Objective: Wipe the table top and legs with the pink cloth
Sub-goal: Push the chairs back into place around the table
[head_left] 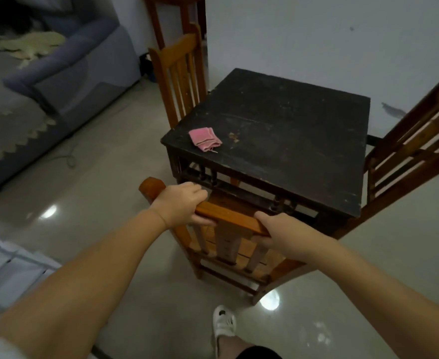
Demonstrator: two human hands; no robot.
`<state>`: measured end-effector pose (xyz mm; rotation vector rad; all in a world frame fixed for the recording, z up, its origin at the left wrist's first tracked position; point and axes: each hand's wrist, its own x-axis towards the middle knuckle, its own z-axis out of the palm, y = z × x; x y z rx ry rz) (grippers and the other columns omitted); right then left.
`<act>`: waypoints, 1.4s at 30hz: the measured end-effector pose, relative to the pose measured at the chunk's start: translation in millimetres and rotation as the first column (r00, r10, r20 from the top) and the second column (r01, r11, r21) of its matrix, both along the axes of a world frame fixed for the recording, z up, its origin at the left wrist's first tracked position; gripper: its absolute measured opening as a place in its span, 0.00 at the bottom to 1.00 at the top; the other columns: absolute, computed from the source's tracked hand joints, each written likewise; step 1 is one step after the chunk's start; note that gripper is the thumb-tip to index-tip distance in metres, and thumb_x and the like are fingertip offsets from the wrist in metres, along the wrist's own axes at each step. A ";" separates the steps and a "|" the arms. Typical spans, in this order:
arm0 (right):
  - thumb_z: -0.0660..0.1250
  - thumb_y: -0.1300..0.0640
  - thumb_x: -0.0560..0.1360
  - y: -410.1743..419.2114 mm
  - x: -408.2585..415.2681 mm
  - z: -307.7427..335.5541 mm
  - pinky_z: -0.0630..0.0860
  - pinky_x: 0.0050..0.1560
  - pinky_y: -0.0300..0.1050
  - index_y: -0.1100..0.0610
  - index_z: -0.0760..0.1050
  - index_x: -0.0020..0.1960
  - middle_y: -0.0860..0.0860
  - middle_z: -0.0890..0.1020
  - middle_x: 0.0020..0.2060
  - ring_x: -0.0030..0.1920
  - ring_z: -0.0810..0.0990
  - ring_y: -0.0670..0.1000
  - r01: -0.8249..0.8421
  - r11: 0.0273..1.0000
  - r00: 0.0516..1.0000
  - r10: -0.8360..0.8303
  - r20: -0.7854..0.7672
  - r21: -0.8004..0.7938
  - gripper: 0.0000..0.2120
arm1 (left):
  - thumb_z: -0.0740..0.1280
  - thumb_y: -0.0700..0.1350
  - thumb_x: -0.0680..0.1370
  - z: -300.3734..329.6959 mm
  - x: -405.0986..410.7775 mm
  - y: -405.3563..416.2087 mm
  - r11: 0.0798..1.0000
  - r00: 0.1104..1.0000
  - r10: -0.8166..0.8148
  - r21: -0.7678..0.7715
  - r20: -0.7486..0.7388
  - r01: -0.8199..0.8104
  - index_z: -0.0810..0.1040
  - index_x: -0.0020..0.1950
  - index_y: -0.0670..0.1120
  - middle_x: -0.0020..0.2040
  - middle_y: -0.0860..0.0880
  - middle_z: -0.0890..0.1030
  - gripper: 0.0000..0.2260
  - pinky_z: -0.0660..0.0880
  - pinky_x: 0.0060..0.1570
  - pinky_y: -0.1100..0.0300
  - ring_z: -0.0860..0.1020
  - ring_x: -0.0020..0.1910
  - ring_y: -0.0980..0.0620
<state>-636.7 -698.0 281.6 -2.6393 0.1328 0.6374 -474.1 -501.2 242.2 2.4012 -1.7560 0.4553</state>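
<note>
Pink cloth [205, 139] lies folded near the front-left corner of the black table [278, 130], untouched. It looks like soft, light terry, probably limp once lifted; pinch a folded edge. Table top is matte, scuffed dark wood with turned spindles below; legs are mostly hidden. Left hand [179, 203] and right hand [283, 233] both have fingers wrapped tight on the top rail of the near wooden chair [231, 221], which is glossy, stiff and slatted.

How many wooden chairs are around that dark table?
3: the near chair, gripped by the left hand and right hand; one at the table's far left; one at right. Others may be hidden.
</note>
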 end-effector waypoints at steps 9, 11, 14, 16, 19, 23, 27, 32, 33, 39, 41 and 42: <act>0.61 0.45 0.77 -29.7 59.2 1.3 0.80 0.47 0.47 0.47 0.66 0.56 0.46 0.78 0.42 0.41 0.79 0.46 0.052 0.999 0.999 -0.052 -0.013 0.013 0.11 | 0.57 0.68 0.67 0.5 71.7 -41.0 0.997 0.996 -0.078 -0.024 0.034 0.079 0.74 0.36 0.46 0.33 0.49 0.77 0.25 0.70 0.22 0.63 0.76 0.30 0.50; 0.62 0.45 0.77 -34.0 65.0 3.7 0.80 0.48 0.46 0.46 0.67 0.58 0.46 0.78 0.43 0.42 0.79 0.46 0.051 0.999 0.998 -0.050 -0.032 0.015 0.12 | 0.57 0.68 0.68 1.3 77.4 -44.2 0.996 0.996 -0.081 -0.030 0.038 0.083 0.74 0.35 0.46 0.32 0.50 0.76 0.25 0.66 0.22 0.65 0.74 0.29 0.52; 0.62 0.45 0.76 -41.3 67.8 7.9 0.79 0.49 0.45 0.46 0.68 0.56 0.45 0.79 0.43 0.42 0.79 0.45 0.054 0.999 0.998 -0.054 -0.035 -0.007 0.11 | 0.57 0.68 0.68 -0.8 79.4 -51.5 0.995 0.996 -0.078 -0.054 0.044 0.080 0.73 0.34 0.47 0.31 0.50 0.75 0.24 0.63 0.22 0.65 0.73 0.29 0.53; 0.62 0.45 0.76 -47.4 69.4 11.1 0.79 0.49 0.45 0.45 0.68 0.54 0.45 0.78 0.43 0.41 0.79 0.45 0.076 0.997 0.996 -0.077 -0.033 -0.025 0.09 | 0.57 0.69 0.68 2.3 80.7 -58.7 0.996 0.997 -0.073 -0.054 0.013 0.074 0.73 0.34 0.47 0.31 0.51 0.75 0.25 0.65 0.22 0.65 0.73 0.29 0.53; 0.62 0.44 0.76 -53.9 67.8 12.1 0.78 0.49 0.42 0.42 0.67 0.52 0.43 0.78 0.42 0.41 0.78 0.43 0.128 0.990 0.990 -0.131 -0.044 -0.056 0.07 | 0.53 0.70 0.68 6.4 77.8 -66.2 0.998 0.997 -0.065 0.002 -0.032 0.065 0.75 0.37 0.47 0.35 0.50 0.78 0.27 0.69 0.25 0.63 0.76 0.33 0.52; 0.63 0.46 0.76 -46.2 61.8 8.7 0.77 0.52 0.41 0.42 0.69 0.53 0.43 0.78 0.45 0.45 0.79 0.42 0.202 0.977 0.976 -0.207 -0.069 -0.069 0.07 | 0.53 0.71 0.70 5.2 69.5 -61.5 0.992 0.997 -0.019 0.124 -0.077 0.028 0.74 0.48 0.48 0.46 0.50 0.78 0.28 0.70 0.36 0.61 0.74 0.45 0.52; 0.65 0.48 0.75 -37.8 65.7 17.1 0.75 0.56 0.43 0.43 0.71 0.52 0.44 0.79 0.46 0.47 0.78 0.43 0.285 0.956 0.948 -0.292 -0.127 -0.072 0.06 | 0.57 0.68 0.72 14.2 72.0 -58.2 0.981 0.981 -0.037 0.179 -0.192 0.072 0.72 0.54 0.48 0.53 0.49 0.76 0.25 0.72 0.44 0.59 0.73 0.52 0.52; 0.69 0.48 0.72 -30.0 75.8 20.7 0.73 0.59 0.46 0.41 0.71 0.51 0.43 0.78 0.49 0.51 0.77 0.45 0.372 0.920 0.893 -0.390 -0.224 -0.122 0.10 | 0.55 0.66 0.75 31.4 75.2 -55.0 0.950 0.955 -0.045 0.284 -0.294 0.132 0.70 0.60 0.46 0.57 0.46 0.75 0.27 0.71 0.48 0.55 0.72 0.56 0.48; 0.69 0.46 0.72 -27.4 80.9 25.9 0.72 0.61 0.47 0.40 0.69 0.54 0.42 0.77 0.51 0.54 0.76 0.45 0.392 0.911 0.875 -0.411 -0.257 -0.124 0.13 | 0.54 0.66 0.75 40.1 78.6 -52.6 0.944 0.946 -0.060 0.291 -0.319 0.158 0.69 0.62 0.46 0.58 0.46 0.74 0.27 0.71 0.49 0.55 0.72 0.57 0.48; 0.65 0.40 0.73 -19.1 163.7 67.9 0.68 0.65 0.48 0.42 0.58 0.71 0.46 0.72 0.65 0.65 0.71 0.48 0.448 0.891 0.882 -0.454 -0.125 -0.069 0.29 | 0.57 0.59 0.77 85.7 169.8 -37.5 0.994 0.832 -0.082 0.020 -0.548 0.111 0.73 0.58 0.50 0.51 0.53 0.75 0.17 0.73 0.46 0.60 0.74 0.47 0.58; 0.63 0.41 0.74 -19.5 210.2 61.2 0.68 0.66 0.49 0.45 0.59 0.72 0.49 0.70 0.68 0.66 0.70 0.50 0.370 0.921 0.925 -0.378 -0.046 -0.123 0.29 | 0.57 0.57 0.78 65.1 216.9 -32.5 0.997 0.798 0.045 0.073 -0.601 -0.001 0.73 0.57 0.50 0.49 0.53 0.75 0.15 0.73 0.44 0.62 0.73 0.43 0.60; 0.62 0.41 0.75 -19.1 234.5 52.9 0.68 0.66 0.49 0.47 0.59 0.72 0.51 0.69 0.69 0.66 0.70 0.52 0.333 0.934 0.940 -0.340 -0.033 -0.133 0.29 | 0.57 0.55 0.79 48.8 236.9 -30.6 0.991 0.790 0.119 0.127 -0.601 -0.052 0.73 0.57 0.50 0.49 0.52 0.75 0.13 0.74 0.43 0.62 0.73 0.42 0.59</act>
